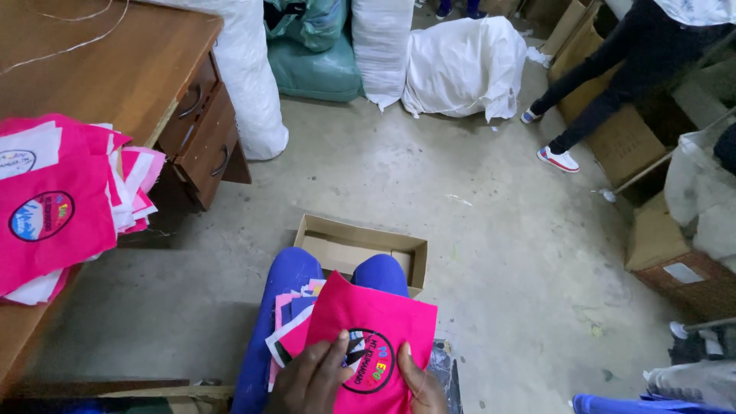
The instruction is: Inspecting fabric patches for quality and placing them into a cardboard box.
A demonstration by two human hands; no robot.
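Pink cloth: a pink fabric piece (373, 330) with a round printed emblem lies on the person's lap, topmost on a small lap stack (290, 322) of pink and white pieces that fans out to its left.
Left hand: the left hand (310, 379) rests flat on the lower left of the top piece, fingers spread and pressing down, not curled round anything; its wrist is cut off by the bottom edge.
Right hand: the right hand (420, 383) touches the piece's lower right edge; only the thumb side shows, so whether its fingers pinch the cloth underneath cannot be told.
Hidden: the lower part of the cloth and both forearms run out of view; the emblem is partly covered by the left fingers.
Knees: blue trousers (287, 280) show on either side of the stack.
Box: an open cardboard box (360, 241) sits on the floor just beyond the knees, its near wall hidden behind them.
Desk: a wooden desk (115, 69) at left carries a larger pile (69, 203) of pink pieces overhanging its edge.
Open room: bare concrete floor (460, 199) spreads ahead and to the right.
Far edges: white sacks (460, 65) line the back; another person's legs (598, 84) stand upper right beside cartons.
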